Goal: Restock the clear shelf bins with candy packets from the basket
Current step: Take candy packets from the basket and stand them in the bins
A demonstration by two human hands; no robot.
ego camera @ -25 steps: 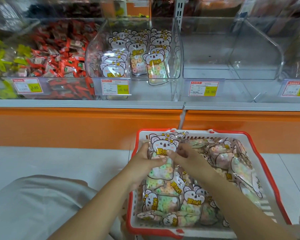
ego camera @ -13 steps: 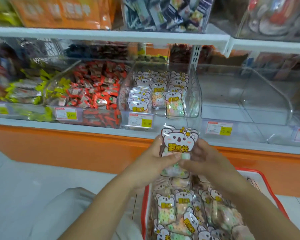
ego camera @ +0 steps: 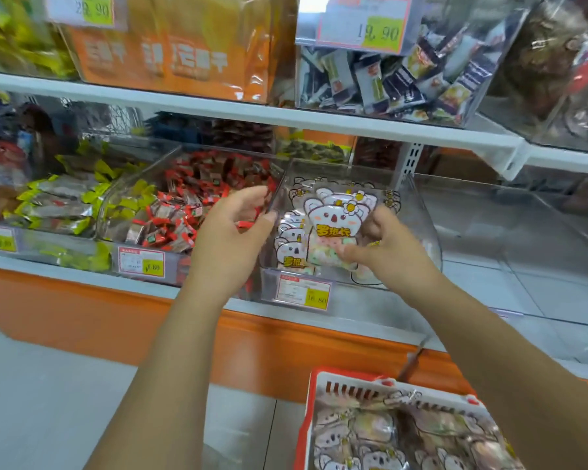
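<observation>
Candy packet (ego camera: 336, 228), clear plastic with a white cartoon koala face, a yellow flower and yellow lettering, held upright at the open front of a clear shelf bin (ego camera: 421, 212). The right hand (ego camera: 384, 245) pinches the packet by its lower right side, thumb in front and fingers curled behind. Pastel ring-shaped sweets show through the lower half of the packet. More koala packets (ego camera: 291, 242) stand in rows inside the same bin, just behind and to the left of the held one.

The left hand (ego camera: 233, 239) holds nothing. Its fingers are relaxed and loosely curved, and it hovers just left of the bin's left wall; whether the thumb touches the wall cannot be told. A price tag (ego camera: 302, 291) is fixed to the bin's front.

To the left sits a bin of red-wrapped sweets (ego camera: 184, 212), and further left a heap of yellow-green packets (ego camera: 58, 201). To the right is another clear bin (ego camera: 523, 225).

Near the person, at lower right, a red basket (ego camera: 306, 418) with slotted white walls rests on the pale floor (ego camera: 48, 401), with koala packets lying flat inside it. An upper shelf (ego camera: 218, 111) carries an orange box (ego camera: 184, 45) and a bin of dark packets (ego camera: 381, 79).
</observation>
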